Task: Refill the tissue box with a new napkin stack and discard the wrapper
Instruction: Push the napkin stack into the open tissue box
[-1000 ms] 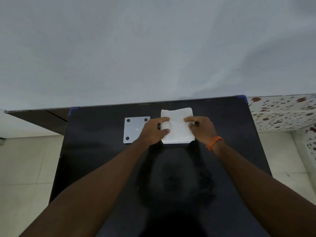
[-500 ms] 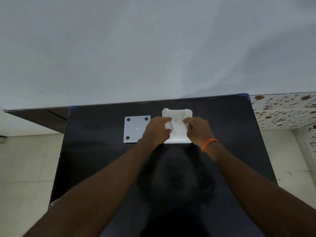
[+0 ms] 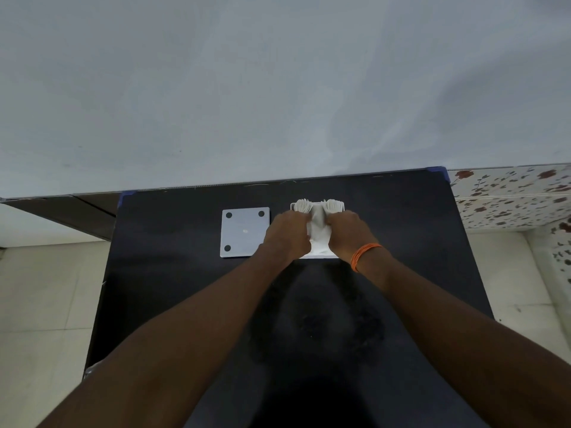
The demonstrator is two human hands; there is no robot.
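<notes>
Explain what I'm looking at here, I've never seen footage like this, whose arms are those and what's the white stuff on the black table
There is no machine here. The picture comes from a camera worn on a person's head, looking down at their own bare arms. The left hand and the right hand, the one with an orange wristband, are both closed on a stack of white napkins, squeezing it in the middle so its far edges fan out on both sides. Under it sits what looks like a white tissue box, mostly hidden. To the left a flat white square plate with dark round dots at its corners lies on the black table. I cannot see a wrapper.
</notes>
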